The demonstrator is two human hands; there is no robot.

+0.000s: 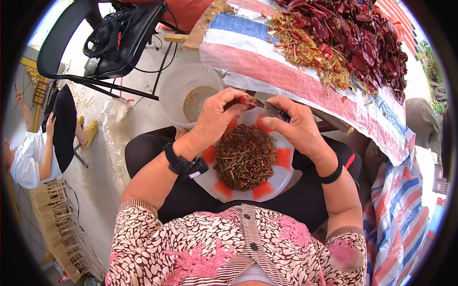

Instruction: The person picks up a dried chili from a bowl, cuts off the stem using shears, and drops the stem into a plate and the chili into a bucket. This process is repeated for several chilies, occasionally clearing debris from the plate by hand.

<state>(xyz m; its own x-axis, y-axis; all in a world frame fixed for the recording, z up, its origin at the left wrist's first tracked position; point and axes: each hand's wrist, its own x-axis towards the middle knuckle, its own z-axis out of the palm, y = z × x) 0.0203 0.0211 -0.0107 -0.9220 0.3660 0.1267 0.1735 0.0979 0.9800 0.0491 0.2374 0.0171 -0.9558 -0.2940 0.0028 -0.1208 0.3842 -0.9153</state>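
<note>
My left hand (214,114) pinches a dried red chili (248,100) between thumb and fingertips. Close by on the right, my right hand (293,121) is closed around small scissors (269,108), their metal tip pointing toward the chili; the fingers cover most of the handles. Beneath both hands, a white basin with orange-red patches (284,158) rests in my lap. A heap of chili stems and bits (244,159) fills its middle.
Ahead on the right, a striped woven sheet (253,59) carries a big pile of dried red chilies (353,38) and scattered yellow seeds (310,57). A translucent tub (171,93) stands beyond my left hand. A black chair (114,62) and another person (36,162) are at left.
</note>
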